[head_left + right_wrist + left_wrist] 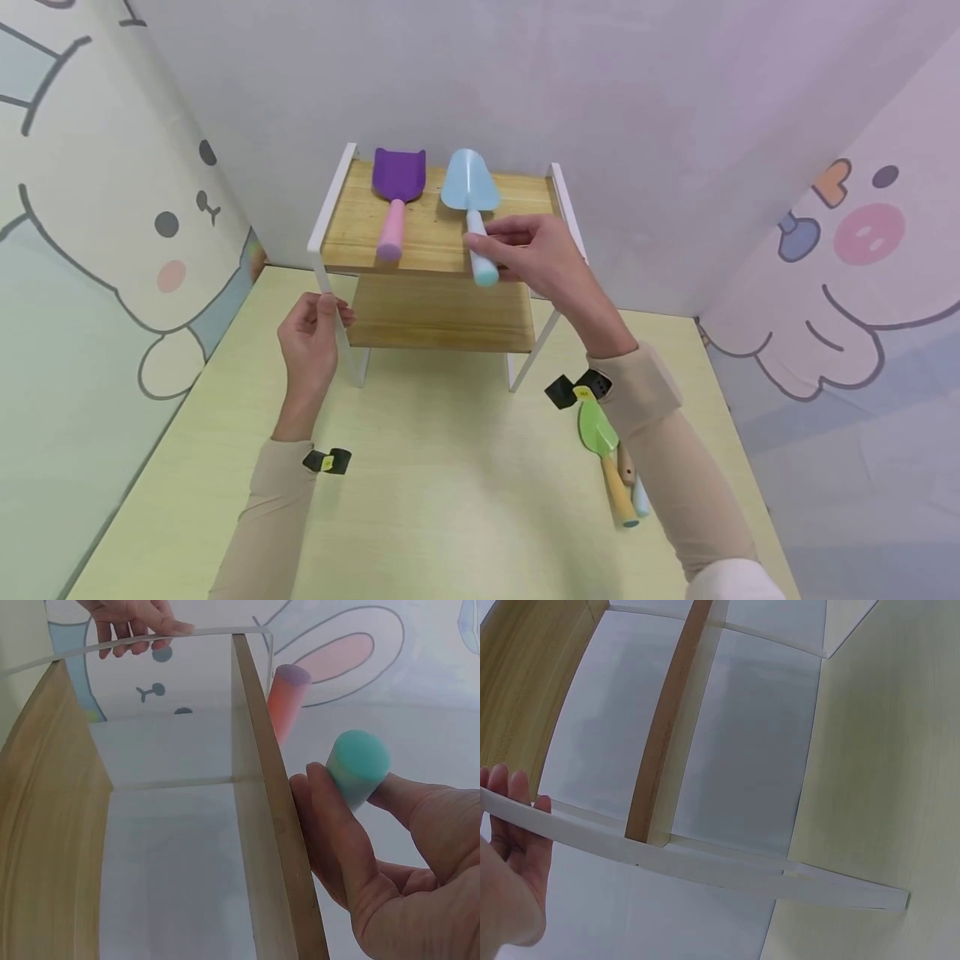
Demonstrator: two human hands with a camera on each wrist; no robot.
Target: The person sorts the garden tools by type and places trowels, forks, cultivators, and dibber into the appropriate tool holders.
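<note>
My right hand (543,254) pinches the handle of a light blue toy trowel (469,182) between thumb and fingers. Its blade is over the top board (435,248) of a small two-tier shelf, and I cannot tell whether it touches the wood. In the right wrist view, the handle's teal end (364,761) points toward the camera. To the left, a purple toy shovel (399,173) with a pink handle lies on the same board. My left hand (309,340) holds the shelf's white side frame (705,870), fingers curled round it.
A green trowel (597,429) with a yellow handle lies on the pale table (435,500), right of the shelf. Beside it are a brown handle (627,467) and a light blue handle (640,498), partly hidden by my right sleeve. A lower wooden board (442,312) spans the shelf.
</note>
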